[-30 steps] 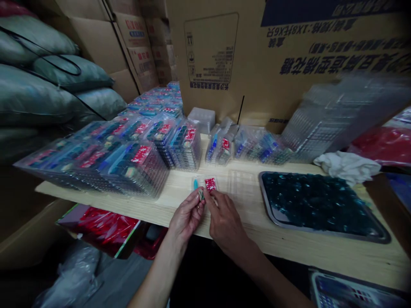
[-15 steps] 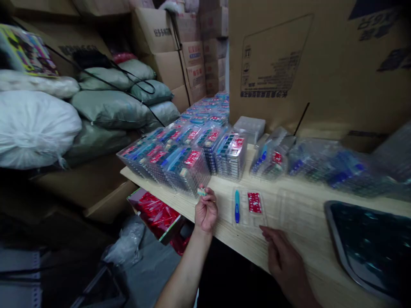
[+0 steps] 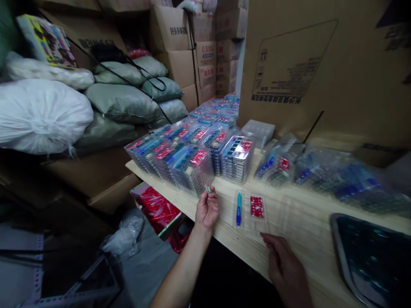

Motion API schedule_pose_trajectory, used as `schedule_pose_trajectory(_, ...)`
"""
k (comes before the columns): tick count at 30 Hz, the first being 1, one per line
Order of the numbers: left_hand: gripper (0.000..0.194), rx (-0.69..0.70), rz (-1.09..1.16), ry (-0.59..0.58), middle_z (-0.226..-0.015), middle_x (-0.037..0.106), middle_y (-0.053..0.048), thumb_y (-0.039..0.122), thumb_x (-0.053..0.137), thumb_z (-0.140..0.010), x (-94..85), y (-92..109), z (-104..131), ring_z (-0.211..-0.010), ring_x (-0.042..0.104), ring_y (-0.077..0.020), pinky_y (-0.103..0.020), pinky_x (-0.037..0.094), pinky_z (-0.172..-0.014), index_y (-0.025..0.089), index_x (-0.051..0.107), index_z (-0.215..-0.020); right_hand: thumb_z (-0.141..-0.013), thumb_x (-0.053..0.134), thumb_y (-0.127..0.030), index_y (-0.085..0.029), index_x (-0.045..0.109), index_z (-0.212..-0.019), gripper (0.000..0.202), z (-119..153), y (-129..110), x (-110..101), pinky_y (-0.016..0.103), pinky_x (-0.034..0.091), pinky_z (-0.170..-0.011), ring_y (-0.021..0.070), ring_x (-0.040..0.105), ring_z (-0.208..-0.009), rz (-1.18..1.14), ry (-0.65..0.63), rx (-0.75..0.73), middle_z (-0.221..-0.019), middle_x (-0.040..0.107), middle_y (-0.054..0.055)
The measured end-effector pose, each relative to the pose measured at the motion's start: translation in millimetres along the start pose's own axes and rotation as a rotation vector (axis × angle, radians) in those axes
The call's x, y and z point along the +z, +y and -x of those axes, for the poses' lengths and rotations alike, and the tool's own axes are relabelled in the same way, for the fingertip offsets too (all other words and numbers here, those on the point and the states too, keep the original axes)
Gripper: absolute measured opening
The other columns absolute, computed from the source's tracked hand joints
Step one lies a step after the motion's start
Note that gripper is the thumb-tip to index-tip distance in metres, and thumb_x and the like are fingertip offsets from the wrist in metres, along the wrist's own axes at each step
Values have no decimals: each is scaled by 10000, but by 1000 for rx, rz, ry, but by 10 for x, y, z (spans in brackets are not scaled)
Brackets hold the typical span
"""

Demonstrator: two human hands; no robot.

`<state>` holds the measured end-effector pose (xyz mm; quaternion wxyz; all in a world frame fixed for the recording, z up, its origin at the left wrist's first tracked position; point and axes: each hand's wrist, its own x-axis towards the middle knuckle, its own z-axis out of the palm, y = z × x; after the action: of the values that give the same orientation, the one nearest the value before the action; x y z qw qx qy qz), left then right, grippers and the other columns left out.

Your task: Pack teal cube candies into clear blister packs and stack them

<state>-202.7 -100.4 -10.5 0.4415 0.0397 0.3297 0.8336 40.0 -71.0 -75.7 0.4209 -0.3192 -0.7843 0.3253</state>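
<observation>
Pinched between the fingertips of my left hand (image 3: 208, 209) is a small pale green and cream piece (image 3: 208, 189), too small to name. That hand is over the table's front edge, just before the stacked packs. To its right lies a clear plastic tray (image 3: 248, 220) holding a blue and teal pen-like tool (image 3: 239, 209) and a red card with white marks (image 3: 257, 207). My right hand (image 3: 284, 261) rests by the tray's near right corner, its fingers stretched out, with nothing seen in them. Part of its palm is turned away.
Stacks of filled clear packs (image 3: 192, 167) run back along the wooden table (image 3: 221, 233). A metal tray of dark green pieces (image 3: 375, 252) sits at right, bagged packs (image 3: 276, 164) behind. Below the edge is a box of red packets (image 3: 157, 207); sacks (image 3: 125, 102) stand left.
The view has shifted a little, so most things appear slightly further right. My left hand still pinches the small piece, which is turned differently. My right hand sits slightly lower by the tray.
</observation>
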Motion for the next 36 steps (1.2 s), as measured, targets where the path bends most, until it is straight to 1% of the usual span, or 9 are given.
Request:
schedule_pose_trajectory(5,335,-174,-331,-85,-822,732,-49,171,860,-643,203,-183,166,-631,660,-79,-147,538,-616,121,723,-945,-879,462,-227,-210,594,-1115,271,-515,-282,-12,348,521,-755,202,648,-820,-166,-101,174,-917,668,67)
schedule_pose_trajectory(8,389,-185,-484,-126,-790,738,-36,247,892,-607,299,-314,256,-630,668,-90,-171,538,-638,120,745,-943,-857,519,-301,-205,578,-998,181,-875,-344,53,328,499,-738,190,639,-788,-271,-137,297,-866,672,48)
schedule_pose_trajectory(11,405,-148,-568,-194,-749,730,-24,291,882,-617,348,-391,286,-618,655,-88,-181,520,-633,132,752,-967,-816,544,-354,-216,546,-834,139,-1034,-322,112,273,436,-602,156,572,-643,-319,-141,373,-710,613,-3)
schedule_pose_trajectory(14,425,-73,-651,-259,-725,722,-14,317,853,-645,364,-419,282,-592,631,-88,-189,492,-603,146,747,-1019,-804,525,-385,-225,509,-769,165,-1020,-288,127,242,364,-526,129,495,-562,-390,-148,398,-620,529,-43)
schedule_pose_trajectory(17,367,-27,-739,-278,-694,716,-13,325,831,-650,368,-440,285,-581,617,-95,-199,480,-597,144,766,-964,-808,511,-394,-227,509,-768,172,-982,-259,99,241,370,-529,129,500,-560,-375,-154,402,-611,531,-45)
schedule_pose_trajectory(21,351,-29,-793,-225,-674,713,-8,301,829,-621,385,-481,306,-573,611,-99,-206,479,-599,140,776,-928,-823,486,-344,-223,525,-783,133,-1005,-234,12,257,412,-575,148,568,-606,-244,-79,404,-644,606,-19)
schedule_pose_trajectory(24,389,-85,-743,-166,-645,701,0,311,850,-583,406,-499,307,-545,608,-95,-207,475,-584,137,770,-922,-833,475,-336,-218,525,-793,134,-1024,-240,-52,255,419,-579,150,574,-621,-273,27,450,-657,613,-14)
schedule_pose_trajectory(29,443,-154,-680,-118,-684,723,-19,316,901,-500,459,-500,302,-558,613,-86,-201,486,-599,131,773,-882,-804,501,-341,-213,496,-688,173,-966,-296,-65,232,317,-514,119,443,-551,-350,-154,435,-594,495,-44)
schedule_pose_trajectory(36,448,-144,-744,-234,-777,739,-35,363,874,-593,526,-519,358,-630,617,-86,-211,496,-676,125,760,-956,-807,493,-268,-214,510,-739,89,-960,-337,-74,236,315,-544,125,456,-567,-121,-91,404,-623,513,-37)
